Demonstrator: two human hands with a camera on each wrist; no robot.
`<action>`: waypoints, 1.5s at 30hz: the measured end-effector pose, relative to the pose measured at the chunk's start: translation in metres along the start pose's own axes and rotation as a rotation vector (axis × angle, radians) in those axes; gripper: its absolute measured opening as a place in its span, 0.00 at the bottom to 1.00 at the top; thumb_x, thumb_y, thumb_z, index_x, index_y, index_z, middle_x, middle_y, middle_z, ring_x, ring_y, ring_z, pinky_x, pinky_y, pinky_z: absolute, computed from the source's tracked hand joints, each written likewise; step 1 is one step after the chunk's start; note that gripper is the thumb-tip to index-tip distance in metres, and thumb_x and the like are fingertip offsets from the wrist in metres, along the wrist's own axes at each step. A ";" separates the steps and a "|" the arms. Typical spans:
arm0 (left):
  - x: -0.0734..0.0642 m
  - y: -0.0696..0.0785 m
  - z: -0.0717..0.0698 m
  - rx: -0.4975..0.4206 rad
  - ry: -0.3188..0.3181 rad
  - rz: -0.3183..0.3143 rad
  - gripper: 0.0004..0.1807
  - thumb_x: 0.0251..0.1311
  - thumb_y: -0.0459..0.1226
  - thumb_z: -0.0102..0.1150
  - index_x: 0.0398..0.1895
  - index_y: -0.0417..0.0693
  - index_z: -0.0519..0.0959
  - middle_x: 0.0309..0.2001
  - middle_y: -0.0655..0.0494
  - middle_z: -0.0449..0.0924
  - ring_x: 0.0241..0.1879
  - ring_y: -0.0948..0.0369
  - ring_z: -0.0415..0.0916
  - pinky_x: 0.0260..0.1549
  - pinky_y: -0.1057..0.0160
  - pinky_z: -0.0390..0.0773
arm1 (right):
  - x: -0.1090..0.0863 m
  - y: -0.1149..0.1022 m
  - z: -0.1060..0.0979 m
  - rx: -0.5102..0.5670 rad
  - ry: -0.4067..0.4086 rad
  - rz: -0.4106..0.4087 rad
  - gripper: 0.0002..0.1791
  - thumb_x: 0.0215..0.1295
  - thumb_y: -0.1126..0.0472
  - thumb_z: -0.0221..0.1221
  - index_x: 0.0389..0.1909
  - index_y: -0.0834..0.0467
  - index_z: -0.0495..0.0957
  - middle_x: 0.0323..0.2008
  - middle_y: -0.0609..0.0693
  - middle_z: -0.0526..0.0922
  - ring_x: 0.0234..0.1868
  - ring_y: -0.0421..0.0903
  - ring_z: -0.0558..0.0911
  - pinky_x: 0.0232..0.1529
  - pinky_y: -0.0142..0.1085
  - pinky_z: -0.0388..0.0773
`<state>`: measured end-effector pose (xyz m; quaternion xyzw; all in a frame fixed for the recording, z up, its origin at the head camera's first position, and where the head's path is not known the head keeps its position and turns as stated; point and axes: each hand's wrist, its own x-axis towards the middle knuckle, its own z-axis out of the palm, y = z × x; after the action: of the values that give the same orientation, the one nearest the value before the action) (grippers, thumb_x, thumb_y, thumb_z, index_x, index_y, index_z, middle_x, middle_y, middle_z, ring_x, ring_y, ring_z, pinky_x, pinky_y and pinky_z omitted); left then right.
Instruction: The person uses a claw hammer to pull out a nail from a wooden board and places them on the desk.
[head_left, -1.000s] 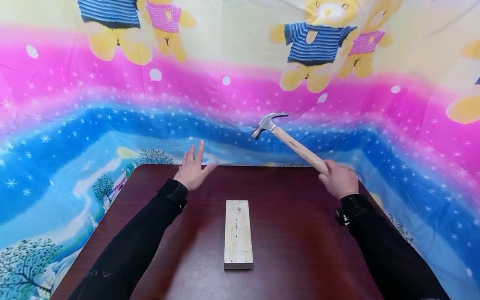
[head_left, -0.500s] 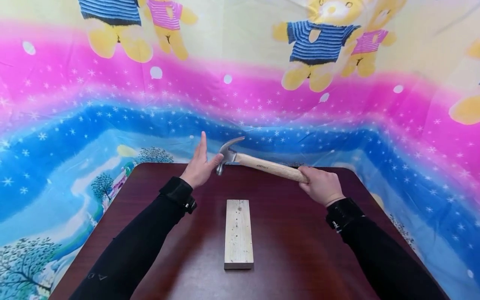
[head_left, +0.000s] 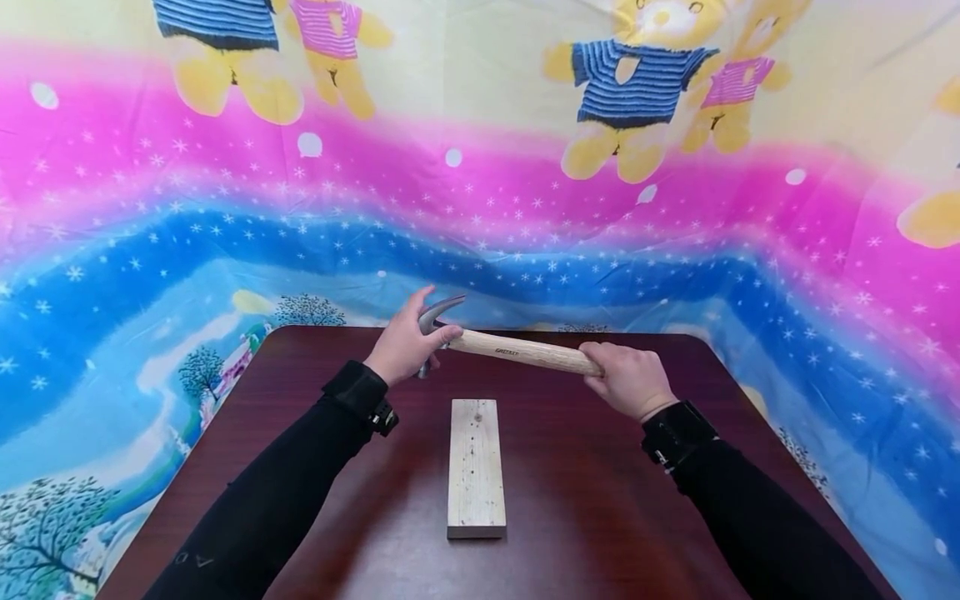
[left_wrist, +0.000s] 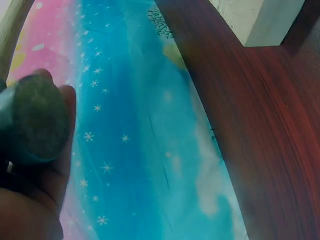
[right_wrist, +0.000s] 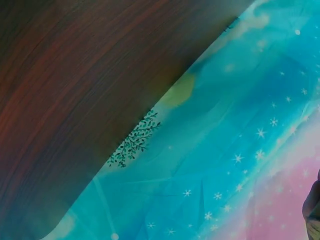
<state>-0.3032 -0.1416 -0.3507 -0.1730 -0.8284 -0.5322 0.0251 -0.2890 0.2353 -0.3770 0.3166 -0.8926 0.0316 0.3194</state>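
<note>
Lettering (head_left: 507, 352) on the hammer handle (head_left: 551, 357) and marks (head_left: 193, 560) on the left sleeve (head_left: 262, 492) are unreadable.

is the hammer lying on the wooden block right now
No, the left hand and right hand hold the hammer apart from the wooden block, which lies on the table.

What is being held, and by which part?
A hammer: the right hand grips its handle near the end; the left hand holds its head.
</note>
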 end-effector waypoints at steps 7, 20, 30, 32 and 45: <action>-0.004 -0.001 0.000 0.054 -0.034 0.042 0.27 0.62 0.58 0.61 0.39 0.44 0.66 0.30 0.46 0.79 0.22 0.52 0.82 0.17 0.50 0.79 | 0.002 0.002 -0.003 0.000 0.028 0.000 0.23 0.42 0.59 0.77 0.42 0.53 0.80 0.24 0.44 0.79 0.21 0.46 0.80 0.14 0.45 0.73; -0.004 -0.002 0.001 -0.182 0.092 0.054 0.27 0.63 0.56 0.62 0.44 0.42 0.68 0.29 0.43 0.80 0.22 0.42 0.80 0.18 0.49 0.80 | 0.004 0.004 -0.014 0.484 0.174 0.573 0.48 0.59 0.53 0.73 0.74 0.62 0.58 0.63 0.65 0.67 0.62 0.62 0.69 0.59 0.59 0.64; -0.006 -0.005 0.005 -0.295 0.111 0.072 0.24 0.69 0.53 0.58 0.45 0.41 0.67 0.26 0.35 0.75 0.21 0.40 0.80 0.21 0.48 0.82 | 0.012 -0.013 -0.014 1.622 -0.024 0.694 0.48 0.76 0.53 0.53 0.79 0.44 0.26 0.78 0.62 0.41 0.77 0.56 0.48 0.71 0.57 0.50; -0.007 -0.006 0.010 -0.316 0.102 0.073 0.23 0.69 0.52 0.57 0.45 0.41 0.67 0.24 0.36 0.75 0.21 0.41 0.80 0.22 0.47 0.82 | 0.018 -0.022 -0.016 1.769 0.003 0.634 0.49 0.77 0.55 0.52 0.78 0.38 0.22 0.78 0.60 0.36 0.77 0.56 0.46 0.71 0.58 0.47; -0.011 -0.015 0.053 -0.393 -0.135 0.074 0.23 0.72 0.50 0.52 0.46 0.36 0.63 0.38 0.37 0.78 0.33 0.44 0.84 0.34 0.49 0.84 | 0.056 -0.067 -0.043 2.103 0.254 0.405 0.42 0.73 0.53 0.51 0.78 0.27 0.39 0.77 0.55 0.50 0.73 0.61 0.58 0.70 0.61 0.50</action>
<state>-0.2902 -0.1024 -0.3893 -0.2399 -0.7017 -0.6694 -0.0451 -0.2599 0.1626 -0.3199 0.2733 -0.4139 0.8677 -0.0337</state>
